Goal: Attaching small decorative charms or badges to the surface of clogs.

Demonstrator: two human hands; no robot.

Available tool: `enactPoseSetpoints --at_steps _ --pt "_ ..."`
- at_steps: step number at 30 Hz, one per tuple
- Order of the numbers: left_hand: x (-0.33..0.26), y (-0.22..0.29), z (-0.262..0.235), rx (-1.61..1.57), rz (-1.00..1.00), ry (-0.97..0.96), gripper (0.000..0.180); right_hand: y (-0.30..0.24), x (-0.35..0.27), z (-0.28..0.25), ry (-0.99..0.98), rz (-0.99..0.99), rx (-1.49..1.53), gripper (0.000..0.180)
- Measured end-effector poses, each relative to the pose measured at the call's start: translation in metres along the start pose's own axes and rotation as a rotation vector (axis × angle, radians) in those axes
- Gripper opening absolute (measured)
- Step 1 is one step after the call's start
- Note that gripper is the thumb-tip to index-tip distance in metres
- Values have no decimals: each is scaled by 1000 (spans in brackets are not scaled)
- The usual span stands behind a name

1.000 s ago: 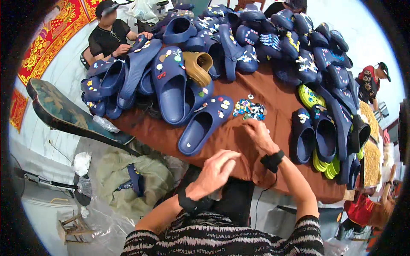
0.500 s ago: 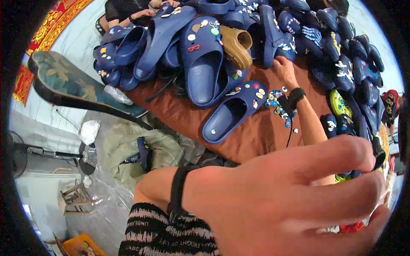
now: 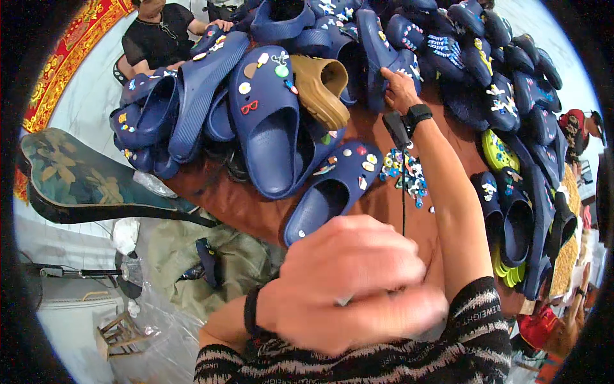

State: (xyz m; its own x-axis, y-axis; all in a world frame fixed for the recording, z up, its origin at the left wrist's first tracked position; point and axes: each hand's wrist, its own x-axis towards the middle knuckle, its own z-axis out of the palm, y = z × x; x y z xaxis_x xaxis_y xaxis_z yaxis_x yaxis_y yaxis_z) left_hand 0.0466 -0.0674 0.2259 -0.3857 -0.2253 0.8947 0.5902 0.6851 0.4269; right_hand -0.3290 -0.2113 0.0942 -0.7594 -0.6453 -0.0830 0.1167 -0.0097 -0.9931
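My left hand [image 3: 355,281], blurred by motion and wearing a black wristband, hangs close in front with its fingers curled in. A tiny pale spot shows between the fingers; I cannot make out what it is. Farther off, my right hand [image 3: 401,91] grips the near edge of a dark blue clog [image 3: 373,54] standing on its side among others. Below it lies a small heap of colourful shoe charms [image 3: 409,176] on the brown cloth [image 3: 249,208]. Left of the charms is a blue clog with charms on its toe [image 3: 345,173], partly covered by my left hand.
Piled blue clogs [image 3: 265,128] and a tan clog [image 3: 323,89] fill the far left. More clogs and a lime-green one [image 3: 501,152] line the right. A black device [image 3: 398,130] with a cable hangs by my right wrist. A padded chair [image 3: 77,173] stands left; another person [image 3: 157,38] sits beyond.
My left hand has moved left, its fingers now more curled. My right hand has shifted slightly farther away along the clog's edge. The view has turned, bringing the person opposite further in.
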Motion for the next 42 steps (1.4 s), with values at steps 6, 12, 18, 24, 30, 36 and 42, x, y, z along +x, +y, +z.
enactPoseSetpoints --at_steps 6,12,18,24,30,36,42 --pt "-56 -28 13 102 -357 -149 20 -37 -26 -1 -61 -151 85 25" --pt "-110 -35 31 93 -644 -206 21 -31 -181 -58 -86 -309 -131 32" --pt "-143 -36 59 -284 -984 -43 67 19 -365 -106 76 -158 -404 31" --pt "-176 -36 94 -210 -1142 -124 84 62 -434 -94 -75 -277 -531 28" --pt "-182 -45 101 104 -953 -252 81 55 -433 -115 -317 -219 -575 25" --pt "-178 -48 103 291 -714 -268 53 6 -430 -138 -289 68 -182 18" --pt "-173 -52 96 269 -688 -269 46 33 -361 -167 189 -251 -430 27"
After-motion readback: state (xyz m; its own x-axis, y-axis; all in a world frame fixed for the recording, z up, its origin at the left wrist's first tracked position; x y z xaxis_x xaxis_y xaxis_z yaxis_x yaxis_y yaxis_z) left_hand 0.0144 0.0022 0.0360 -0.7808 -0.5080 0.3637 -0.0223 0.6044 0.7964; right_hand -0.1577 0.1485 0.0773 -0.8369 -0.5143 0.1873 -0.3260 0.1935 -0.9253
